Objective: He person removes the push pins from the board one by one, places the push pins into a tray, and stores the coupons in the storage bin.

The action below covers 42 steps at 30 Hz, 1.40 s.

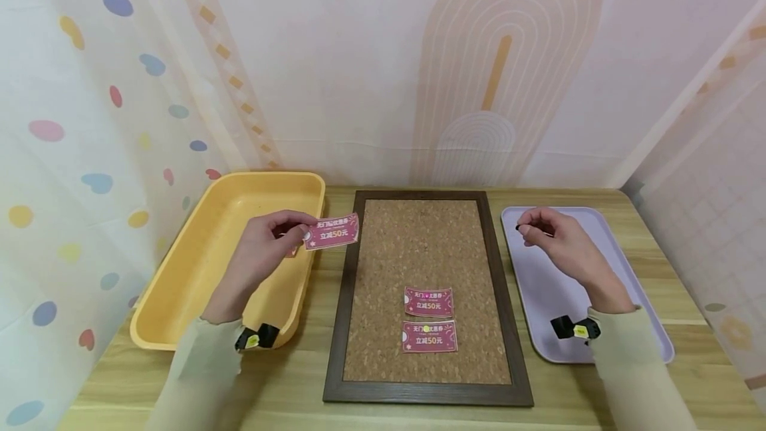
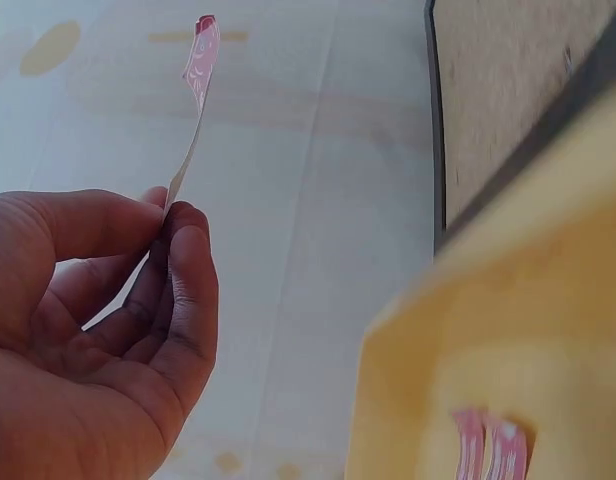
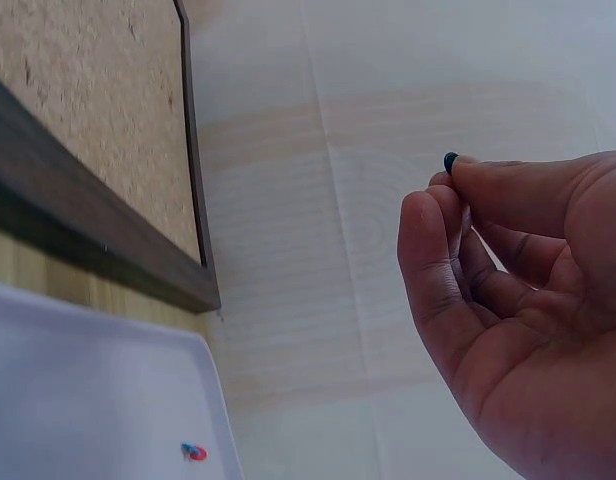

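Note:
My left hand (image 1: 254, 255) pinches a pink coupon (image 1: 335, 233) by its left end, thumb against fingers, between the yellow bin and the corkboard (image 1: 431, 238). Over the lilac tray, my right hand (image 1: 562, 245) pinches a small dark push pin (image 3: 450, 162) between thumb and fingertips; only its rounded end shows. Two matching coupons lie on the lower part of the corkboard. A pink pin (image 1: 427, 296) is in the upper coupon (image 1: 439, 308), and a yellow pin (image 1: 426, 328) is in the lower coupon (image 1: 439, 344).
At left stands the deep yellow bin (image 1: 152, 308), with more pink coupons (image 2: 503, 450) inside. The lilac tray (image 1: 547, 311) sits at right, holding small red and blue pins (image 3: 194, 452). A dark frame (image 1: 427, 392) edges the corkboard. Patterned cloth hangs behind the wooden table.

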Available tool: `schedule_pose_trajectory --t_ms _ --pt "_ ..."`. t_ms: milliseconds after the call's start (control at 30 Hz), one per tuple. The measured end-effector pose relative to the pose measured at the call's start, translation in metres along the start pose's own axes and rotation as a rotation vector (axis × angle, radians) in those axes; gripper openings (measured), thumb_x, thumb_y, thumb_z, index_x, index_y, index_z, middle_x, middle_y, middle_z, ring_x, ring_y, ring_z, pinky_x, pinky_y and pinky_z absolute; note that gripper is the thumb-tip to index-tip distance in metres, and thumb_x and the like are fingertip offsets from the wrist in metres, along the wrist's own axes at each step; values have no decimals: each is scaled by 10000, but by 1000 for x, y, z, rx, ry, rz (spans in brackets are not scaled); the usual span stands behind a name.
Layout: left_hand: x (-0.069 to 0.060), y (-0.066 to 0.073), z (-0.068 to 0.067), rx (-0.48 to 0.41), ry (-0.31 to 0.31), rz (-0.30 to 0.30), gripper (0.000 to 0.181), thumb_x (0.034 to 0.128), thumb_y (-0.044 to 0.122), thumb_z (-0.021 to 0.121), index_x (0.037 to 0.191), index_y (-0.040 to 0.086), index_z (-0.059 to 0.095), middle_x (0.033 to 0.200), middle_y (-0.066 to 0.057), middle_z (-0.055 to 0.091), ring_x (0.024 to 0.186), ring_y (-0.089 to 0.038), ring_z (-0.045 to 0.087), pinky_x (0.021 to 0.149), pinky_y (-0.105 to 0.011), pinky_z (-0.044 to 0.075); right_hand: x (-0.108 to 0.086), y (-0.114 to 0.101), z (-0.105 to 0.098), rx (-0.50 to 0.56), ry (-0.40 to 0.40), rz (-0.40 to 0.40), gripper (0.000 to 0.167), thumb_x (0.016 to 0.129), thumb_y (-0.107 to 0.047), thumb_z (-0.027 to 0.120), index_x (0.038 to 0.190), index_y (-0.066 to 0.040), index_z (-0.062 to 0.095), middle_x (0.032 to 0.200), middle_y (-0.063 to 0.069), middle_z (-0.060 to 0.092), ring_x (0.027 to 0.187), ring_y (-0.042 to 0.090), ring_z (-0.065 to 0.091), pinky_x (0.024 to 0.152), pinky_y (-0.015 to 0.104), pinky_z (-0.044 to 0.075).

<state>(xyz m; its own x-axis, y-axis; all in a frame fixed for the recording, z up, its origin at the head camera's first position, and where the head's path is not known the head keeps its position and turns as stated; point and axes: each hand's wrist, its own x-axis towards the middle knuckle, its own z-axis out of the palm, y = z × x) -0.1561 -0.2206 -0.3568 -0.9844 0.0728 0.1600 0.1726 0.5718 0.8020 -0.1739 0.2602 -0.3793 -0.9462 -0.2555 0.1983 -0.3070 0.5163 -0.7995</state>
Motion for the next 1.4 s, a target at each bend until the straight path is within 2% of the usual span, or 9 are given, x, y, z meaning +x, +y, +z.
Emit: schedule_pose_trajectory --t_ms 100,300,433,567,767,1033,1200,1400 --pt "0 -5 -11 -11 -2 -6 221 1002 76 600 1141 30 765 1054 -165 726 773 -221 632 627 -274 551 0 4 -4 -22 3 1 112 1035 -47 595 1109 27 634 972 55 639 816 75 638 757 187 498" --pt "0 -16 -36 22 -41 -75 237 1032 163 608 1173 50 762 1177 -137 714 883 -197 613 693 -244 534 1 13 -12 -57 -5 6 109 1037 -36 590 1109 35 631 967 52 639 808 76 629 758 198 509" --pt "1 -28 -51 38 -89 -77 256 1040 175 614 1196 24 751 1171 -139 708 886 -172 597 723 -234 526 3 19 -19 -67 -16 17 113 1039 -28 587 1110 47 632 945 37 650 797 72 624 746 173 501" --pt "6 -40 -64 11 -140 -72 259 1035 105 602 1216 -31 727 1153 -143 714 878 -135 667 777 -235 563 4 24 -26 -76 -23 30 129 1039 -35 589 1119 54 637 935 26 660 795 74 634 750 167 507" --pt "16 -54 -81 -8 -224 -89 273 1033 61 595 1252 -75 682 1152 -55 707 910 -95 670 821 -231 562 9 30 -35 -82 -43 50 144 1035 -47 599 1123 59 643 908 35 654 805 123 653 755 177 516" --pt "26 -78 -92 -28 -320 -126 283 1014 56 626 1250 -98 657 1152 -71 683 940 -131 659 831 -255 565 16 39 -43 -107 -123 117 164 1047 -69 593 1133 63 637 965 153 652 853 199 650 787 271 549" --pt "30 -95 -95 -39 -372 -151 283 983 19 645 1234 -111 660 1106 -72 679 918 -136 630 817 -256 558 20 46 -44 -98 -171 136 169 1053 -41 563 1157 79 621 966 150 644 862 162 640 790 295 545" --pt "34 -112 -95 -39 -424 -190 287 988 43 661 1229 -112 663 1085 -104 699 930 -145 645 842 -297 573 24 57 -43 -75 -183 153 163 1037 -33 591 1146 78 637 1022 161 672 850 115 633 774 295 550"
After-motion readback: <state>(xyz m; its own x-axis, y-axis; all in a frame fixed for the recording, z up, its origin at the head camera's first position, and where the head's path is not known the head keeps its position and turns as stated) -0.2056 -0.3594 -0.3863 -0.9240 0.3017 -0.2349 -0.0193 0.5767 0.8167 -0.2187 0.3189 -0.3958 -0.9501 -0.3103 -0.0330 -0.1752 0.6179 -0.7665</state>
